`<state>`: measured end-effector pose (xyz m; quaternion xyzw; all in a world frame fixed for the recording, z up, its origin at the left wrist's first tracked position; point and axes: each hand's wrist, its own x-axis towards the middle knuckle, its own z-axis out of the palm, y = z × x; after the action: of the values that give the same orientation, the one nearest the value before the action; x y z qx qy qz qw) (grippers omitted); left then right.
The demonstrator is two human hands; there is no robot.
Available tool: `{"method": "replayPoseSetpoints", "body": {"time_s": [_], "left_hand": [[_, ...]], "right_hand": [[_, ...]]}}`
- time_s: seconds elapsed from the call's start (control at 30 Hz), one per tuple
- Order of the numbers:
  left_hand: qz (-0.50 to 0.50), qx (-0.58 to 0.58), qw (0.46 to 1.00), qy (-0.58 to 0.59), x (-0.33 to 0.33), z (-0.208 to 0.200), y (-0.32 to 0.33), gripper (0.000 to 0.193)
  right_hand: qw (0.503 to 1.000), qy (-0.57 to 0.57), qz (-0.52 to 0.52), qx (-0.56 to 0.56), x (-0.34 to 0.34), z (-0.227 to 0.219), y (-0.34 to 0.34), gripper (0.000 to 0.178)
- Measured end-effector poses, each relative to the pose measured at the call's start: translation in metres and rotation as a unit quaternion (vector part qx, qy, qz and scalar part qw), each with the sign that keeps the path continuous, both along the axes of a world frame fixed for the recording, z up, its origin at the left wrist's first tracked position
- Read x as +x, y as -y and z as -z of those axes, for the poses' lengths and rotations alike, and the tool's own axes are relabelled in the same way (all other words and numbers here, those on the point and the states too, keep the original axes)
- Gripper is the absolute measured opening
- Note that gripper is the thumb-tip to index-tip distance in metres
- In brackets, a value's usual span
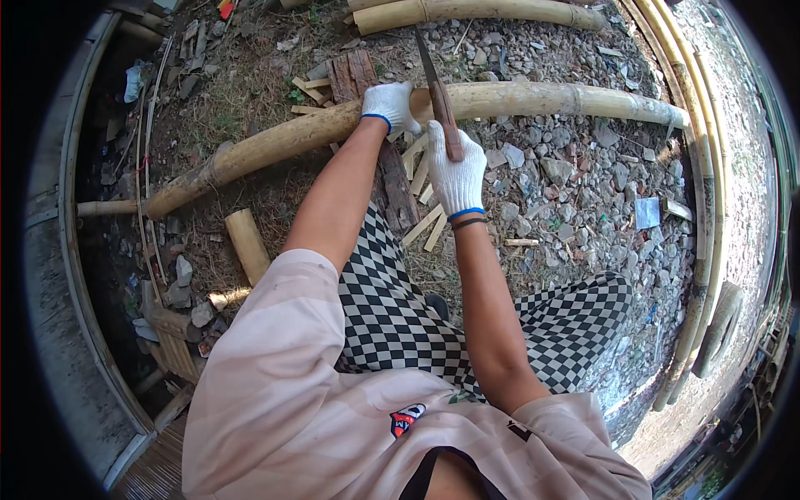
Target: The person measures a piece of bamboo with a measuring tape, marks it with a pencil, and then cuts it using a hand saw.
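A thick bamboo pole (292, 137) runs across in front of me, propped over a dark weathered wooden block (354, 71). My left hand (390, 105), in a white knit glove with blue trim, grips the pole from above, thumb toward me. Just right of it, my right hand (457, 171), gloved alike, is closed round the brown wooden handle of what looks like a hand saw (444, 108). Its dark, narrow blade points away from me and lies across the pole. Whether its edge has entered the bamboo is hidden.
Split bamboo pieces (421, 175) lie under the pole near my legs. A short bamboo length (247, 242) is at the left. More poles (475, 10) lie beyond, and long ones (704, 167) stretch along the right, beside a tyre (718, 329). Rubble (558, 171) covers the ground.
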<state>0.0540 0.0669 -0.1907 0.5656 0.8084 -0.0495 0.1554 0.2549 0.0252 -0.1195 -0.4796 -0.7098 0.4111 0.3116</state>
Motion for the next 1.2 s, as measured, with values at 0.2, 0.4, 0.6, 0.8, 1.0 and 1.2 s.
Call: {"method": "replayPoseSetpoints", "body": {"time_s": [0.2, 0.4, 0.6, 0.8, 1.0, 1.2], "left_hand": [[-0.019, -0.011, 1.000, 0.003, -0.021, -0.026, 0.018, 0.082], [0.008, 0.008, 1.000, 0.004, -0.001, -0.005, -0.014, 0.085], [-0.018, -0.021, 1.000, 0.007, -0.024, -0.023, 0.014, 0.089], [0.006, -0.021, 1.000, 0.009, 0.008, -0.004, -0.026, 0.086], [-0.019, -0.029, 0.999, 0.004, -0.020, -0.014, 0.013, 0.090], [-0.013, -0.023, 0.999, 0.024, -0.003, -0.021, -0.009, 0.086]], "right_hand": [[0.995, 0.000, -0.014, -0.102, 0.098, -0.062, 0.123, 0.026], [1.000, -0.004, -0.016, 0.005, 0.003, 0.004, -0.011, 0.040], [0.991, 0.022, -0.026, -0.131, 0.104, -0.074, 0.119, 0.025], [1.000, 0.012, 0.015, 0.008, 0.003, -0.003, -0.029, 0.040], [0.996, 0.021, -0.014, -0.086, 0.079, -0.043, 0.101, 0.031], [0.999, 0.019, -0.034, 0.010, 0.021, 0.000, 0.025, 0.032]]}}
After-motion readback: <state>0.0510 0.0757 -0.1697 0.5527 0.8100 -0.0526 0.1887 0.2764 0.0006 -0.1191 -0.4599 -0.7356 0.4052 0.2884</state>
